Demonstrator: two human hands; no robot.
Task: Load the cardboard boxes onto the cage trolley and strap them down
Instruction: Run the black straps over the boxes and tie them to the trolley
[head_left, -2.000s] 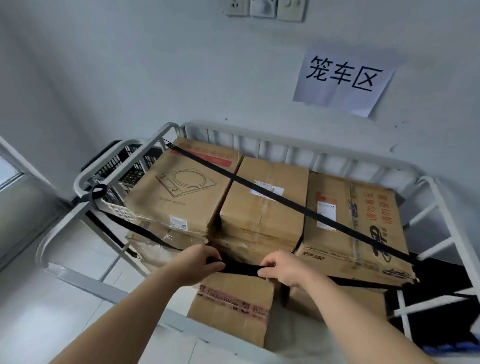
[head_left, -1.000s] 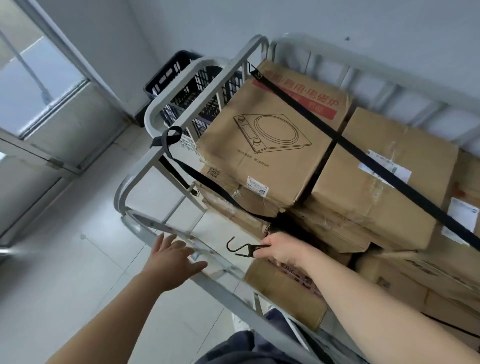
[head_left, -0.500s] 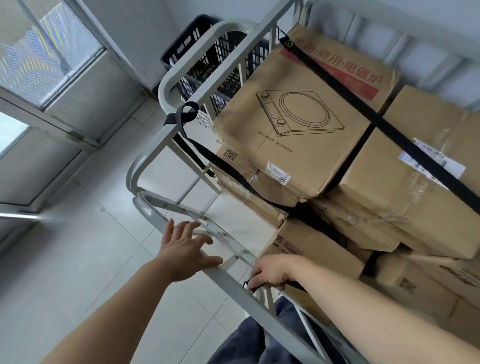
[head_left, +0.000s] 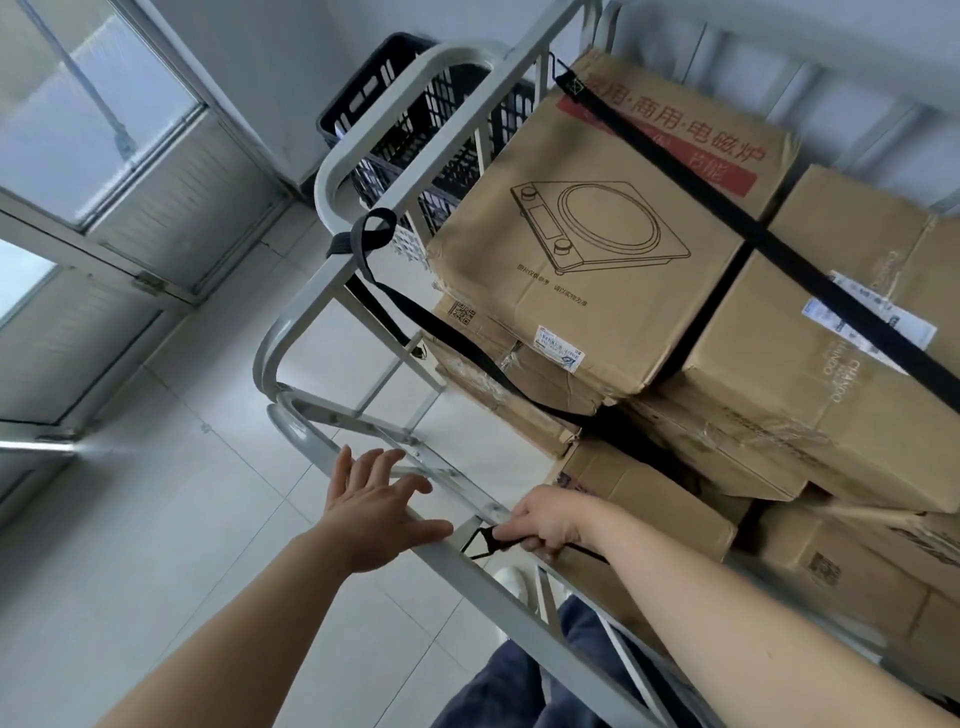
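Here, the right hand (head_left: 545, 525) pinches the strap's (head_left: 457, 343) metal hook (head_left: 480, 541) at the trolley's near rail (head_left: 498, 597) while the left hand (head_left: 374, 514) rests spread on that rail; the strap looks limp and probably stretchy where it crosses the stacked boxes (head_left: 597, 234), so the stiff hook seems the surest hold.

Tiled floor (head_left: 156, 545); grey wall (head_left: 270, 62); window (head_left: 104, 119), perhaps frosted.
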